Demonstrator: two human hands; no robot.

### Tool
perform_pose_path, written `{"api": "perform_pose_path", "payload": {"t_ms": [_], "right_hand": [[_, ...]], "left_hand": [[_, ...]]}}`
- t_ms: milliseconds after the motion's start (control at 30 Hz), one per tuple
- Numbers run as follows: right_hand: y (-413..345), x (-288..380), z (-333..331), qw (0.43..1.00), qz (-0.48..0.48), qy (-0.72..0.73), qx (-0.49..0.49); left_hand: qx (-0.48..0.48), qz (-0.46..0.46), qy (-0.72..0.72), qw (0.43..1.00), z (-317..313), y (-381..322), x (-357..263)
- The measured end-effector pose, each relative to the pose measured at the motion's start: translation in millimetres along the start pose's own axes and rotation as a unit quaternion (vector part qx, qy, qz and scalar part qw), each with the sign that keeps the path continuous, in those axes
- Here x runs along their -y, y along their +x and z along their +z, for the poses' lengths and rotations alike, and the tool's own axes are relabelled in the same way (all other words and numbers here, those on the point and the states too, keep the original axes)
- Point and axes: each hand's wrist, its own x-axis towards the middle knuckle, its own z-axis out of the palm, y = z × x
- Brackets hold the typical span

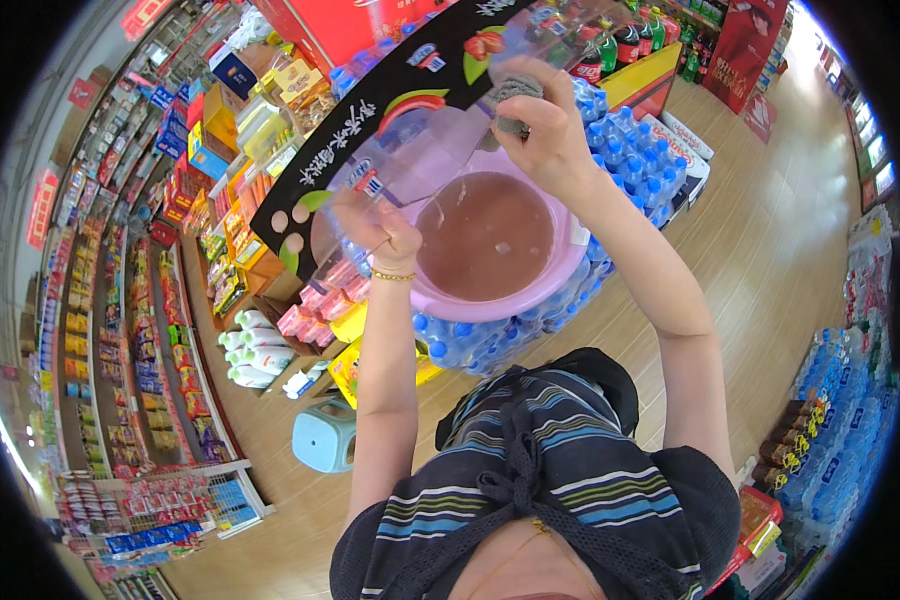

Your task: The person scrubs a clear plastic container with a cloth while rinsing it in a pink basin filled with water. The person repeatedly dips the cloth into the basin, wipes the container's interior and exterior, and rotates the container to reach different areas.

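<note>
A clear plastic display panel with a black printed band (pixel 401 84) is held up at a slant in front of me. My left hand (pixel 384 231) grips its lower left edge, the fingers partly seen through the clear plastic. A bunched, wet-looking grey cloth (pixel 519 91) is in my right hand (pixel 549 124), against the panel's right part. Below the panel stands a round pink-purple basin (pixel 487 309), its far rim partly hidden. Murky brown water (pixel 487 240) fills much of it, with a few bubbles on top.
Shrink-wrapped water bottles (pixel 457 341) lie under and around the basin. A light blue plastic stool (pixel 322 439) and white bottles (pixel 259 352) stand on the floor to the left. Snack shelves (pixel 146 352) line the left side; more bottled drinks (pixel 832 450) are stacked at right.
</note>
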Motion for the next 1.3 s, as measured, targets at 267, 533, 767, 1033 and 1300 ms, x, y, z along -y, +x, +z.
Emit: {"api": "perform_pose_path", "payload": {"t_ms": [267,533,767,1033,1300], "right_hand": [[7.3,0.5,-8.4,1.000,0.021,0.013,-0.020],[-17.5,-1.9,31.3,0.993,0.072,-0.012,-0.098],[-55.7,-4.3,32.5,0.990,0.122,-0.048,0.042],[-65.9,40.4,5.6,0.812,0.482,0.265,-0.194],[-71.6,112.6,55.4,0.661,0.602,0.415,-0.170]], "left_hand": [[-0.004,-0.042,-0.090,0.995,12.2,15.7,-24.9],[-0.064,-0.150,-0.219,0.962,22.3,18.5,-53.3],[-0.106,-0.233,-0.219,0.941,19.5,18.6,-47.4],[-0.157,-0.261,-0.198,0.932,20.0,4.8,-33.4],[-0.265,-0.303,-0.283,0.871,44.0,7.7,-52.0]]}}
